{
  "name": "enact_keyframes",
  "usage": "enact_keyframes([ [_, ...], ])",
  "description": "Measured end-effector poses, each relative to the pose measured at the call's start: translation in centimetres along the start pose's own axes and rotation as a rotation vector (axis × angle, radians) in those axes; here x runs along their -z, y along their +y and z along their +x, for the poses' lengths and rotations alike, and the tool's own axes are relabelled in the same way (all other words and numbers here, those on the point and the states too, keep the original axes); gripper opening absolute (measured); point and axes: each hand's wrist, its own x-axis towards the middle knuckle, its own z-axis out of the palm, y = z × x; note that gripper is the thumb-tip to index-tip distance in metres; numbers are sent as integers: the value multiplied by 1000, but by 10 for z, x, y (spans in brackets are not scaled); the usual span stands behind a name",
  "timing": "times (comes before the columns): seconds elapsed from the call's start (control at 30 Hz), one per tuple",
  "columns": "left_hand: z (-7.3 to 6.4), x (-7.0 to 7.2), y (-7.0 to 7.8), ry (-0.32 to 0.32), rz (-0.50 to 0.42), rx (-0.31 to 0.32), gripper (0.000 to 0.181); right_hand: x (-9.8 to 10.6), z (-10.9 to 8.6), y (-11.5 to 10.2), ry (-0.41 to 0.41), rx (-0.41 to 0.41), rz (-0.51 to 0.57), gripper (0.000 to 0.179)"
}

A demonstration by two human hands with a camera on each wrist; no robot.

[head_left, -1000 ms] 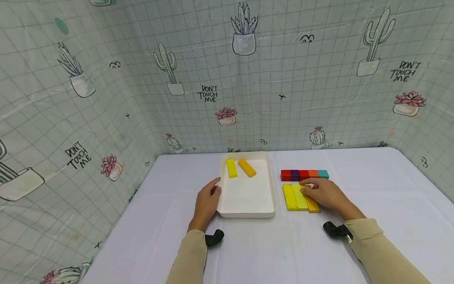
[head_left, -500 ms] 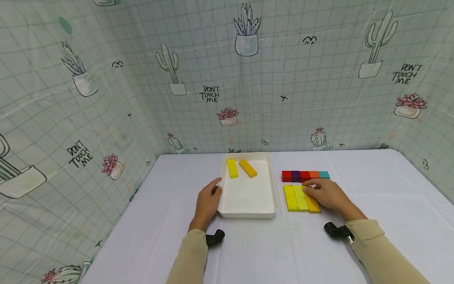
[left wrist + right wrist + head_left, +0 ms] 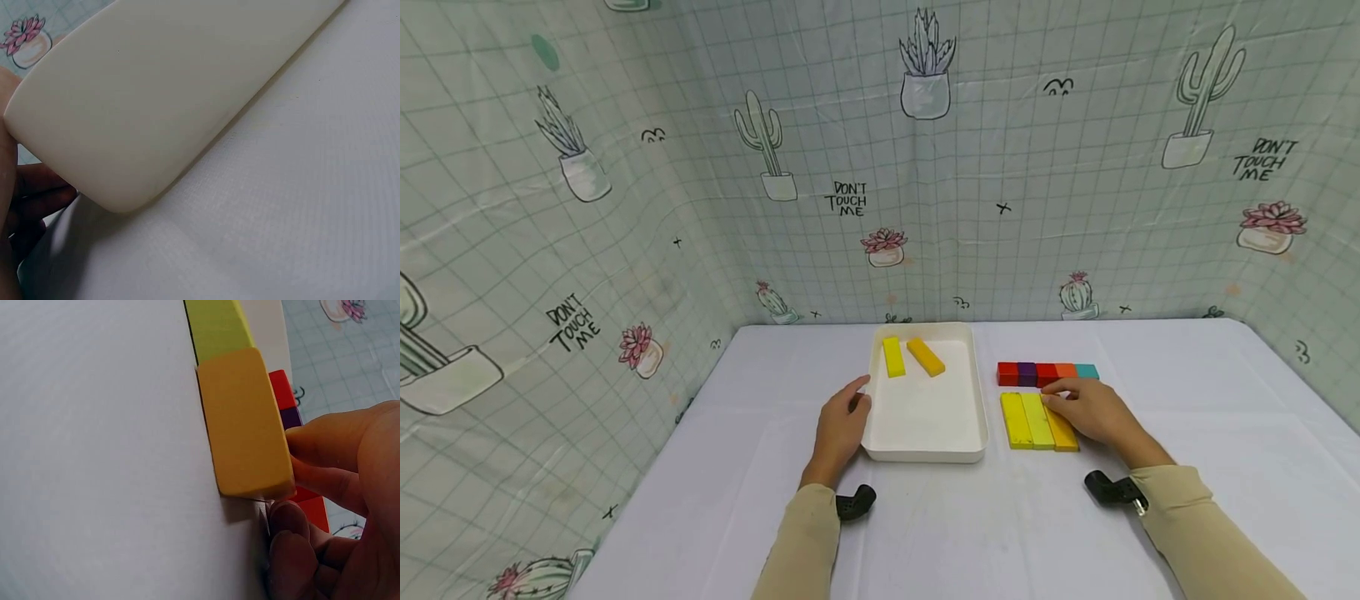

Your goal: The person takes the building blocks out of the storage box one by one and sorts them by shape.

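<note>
My left hand (image 3: 838,429) lies along the left side of a white tray (image 3: 925,450), its index finger and thumb reaching to the tray's outer wall. In the left wrist view, fingers (image 3: 40,194) sit under the outer side of the tray corner. A yellow block (image 3: 893,357) and an amber block (image 3: 926,357) lie flat in the tray's far part. To the right, my right hand (image 3: 1093,408) holds the far end of another amber block (image 3: 244,422) with thumb and fingers. That block lies beside a lime-yellow block (image 3: 1037,422), with a yellow block (image 3: 1017,421) to its left.
Beyond the flat blocks runs a row of small blocks, from a red one (image 3: 1007,373) and a purple one (image 3: 1027,373) to a teal one (image 3: 1087,371). A white cloth (image 3: 955,533) covers the table. A printed curtain (image 3: 985,150) rises behind and at the sides.
The right hand's fingers have shifted slightly right on the amber block. The left hand and the tray keep their places; the whole head view drifts a little.
</note>
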Motion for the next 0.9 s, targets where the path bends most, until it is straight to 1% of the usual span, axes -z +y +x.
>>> enact_keyframes([
  [0.17,1,0,-1,-10,6,-1,40,-1,-2,0,10,-2,-5,40],
  [0.27,1,0,-2,-9,3,-2,40,-1,-2,-1,1,-12,-2,42],
  [0.43,1,0,-1,-7,2,6,40,10,-5,-4,-17,-65,36,49],
  [0.5,1,-1,-1,-8,5,11,40,15,-6,-5,-7,-86,55,50],
  [0.6,1,-1,0,-8,8,15,40,20,-6,-10,27,-84,84,49],
  [0.67,1,-1,1,-10,12,13,40,21,-5,-16,41,-63,122,47],
  [0.73,1,0,1,-10,12,10,40,20,-1,-25,37,-42,185,46],
  [0.83,1,0,0,-12,10,10,40,17,8,-40,0,-31,297,44],
  [0.9,0,0,-1,-14,12,12,40,14,14,-50,-29,-29,350,44],
])
